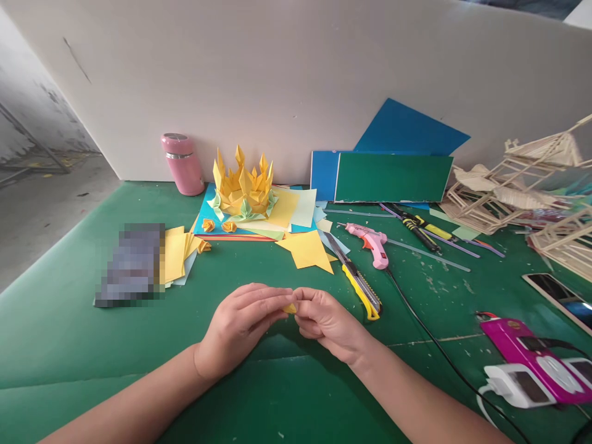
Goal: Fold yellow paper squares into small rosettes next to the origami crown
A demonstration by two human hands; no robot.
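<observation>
A small folded piece of yellow paper point(290, 308) shows between my two hands, mostly hidden by the fingers. My left hand point(252, 320) is closed over it from the left, fingers laid together. From the right, my right hand point(319, 317) pinches its other side with curled fingers. Beyond them stands a yellow folded-paper crown point(245, 188) with pale green pieces round its base. Small yellow paper folds point(229, 227) lie in front of the crown. A yellow paper sheet with pointed corners point(306, 251) lies just past my hands.
Right of my hands lie a yellow utility knife point(361, 287) and a pink glue gun point(370, 242) with its cord. A power strip point(527, 351), phone point(562, 299) and stick model point(504, 179) are farther right. A pink flask point(184, 165) and yellow paper stack point(174, 254) are left.
</observation>
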